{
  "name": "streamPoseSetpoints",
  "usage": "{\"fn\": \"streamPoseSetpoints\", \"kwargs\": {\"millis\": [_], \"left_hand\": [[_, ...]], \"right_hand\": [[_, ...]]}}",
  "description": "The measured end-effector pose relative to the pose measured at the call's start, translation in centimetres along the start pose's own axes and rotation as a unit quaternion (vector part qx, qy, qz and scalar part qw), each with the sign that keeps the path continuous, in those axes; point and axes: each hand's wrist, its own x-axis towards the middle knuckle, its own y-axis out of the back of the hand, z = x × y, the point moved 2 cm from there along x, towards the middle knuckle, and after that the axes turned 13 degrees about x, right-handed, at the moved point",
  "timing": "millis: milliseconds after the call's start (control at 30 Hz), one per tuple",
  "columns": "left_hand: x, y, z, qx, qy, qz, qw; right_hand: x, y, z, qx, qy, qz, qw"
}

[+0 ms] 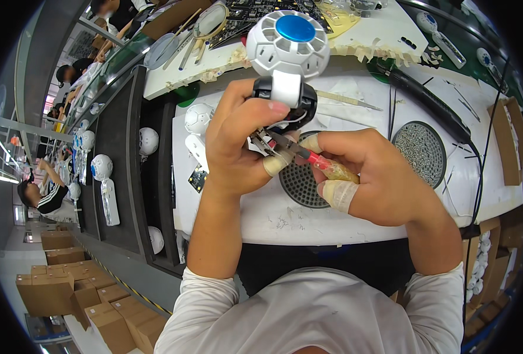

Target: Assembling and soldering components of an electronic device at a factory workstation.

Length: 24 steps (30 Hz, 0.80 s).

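My left hand is closed around the black neck of a white handheld fan with a blue round centre. The fan's head points away from me, and small inner parts and wires show at its near end. My right hand grips a small pliers-like hand tool with grey metal jaws and red-and-yellow grips. The jaws reach into the exposed parts beside my left thumb; what they touch is too small to tell. Tape wraps several of my fingertips. Below the hands lies a round black perforated mat, partly hidden.
A round dish of small screws lies right of my hands. Behind it rests a black electric screwdriver with a cable. Another white fan lies at left, near a dark rack. Circuit boards sit on the raised shelf.
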Motion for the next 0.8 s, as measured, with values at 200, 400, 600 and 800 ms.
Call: {"fn": "streamPoseSetpoints", "kwargs": {"millis": [200,400,600,800], "left_hand": [[0.1,0.2,0.1,0.07,-0.003,0.032,0.997],[-0.3,-0.1,-0.3,0.075,0.011,0.047,0.996],[-0.4,-0.2,-0.5,0.083,-0.011,0.053,0.995],[-0.9,-0.3,-0.1,-0.036,0.122,0.094,0.987]], "right_hand": [[0.2,-0.7,-0.5,0.025,-0.012,0.014,1.0],[0.3,-1.2,0.1,0.055,0.039,0.052,0.996],[0.4,-1.3,0.4,0.076,0.013,0.061,0.995],[0.2,-0.8,-0.6,0.052,-0.031,0.004,0.998]]}}
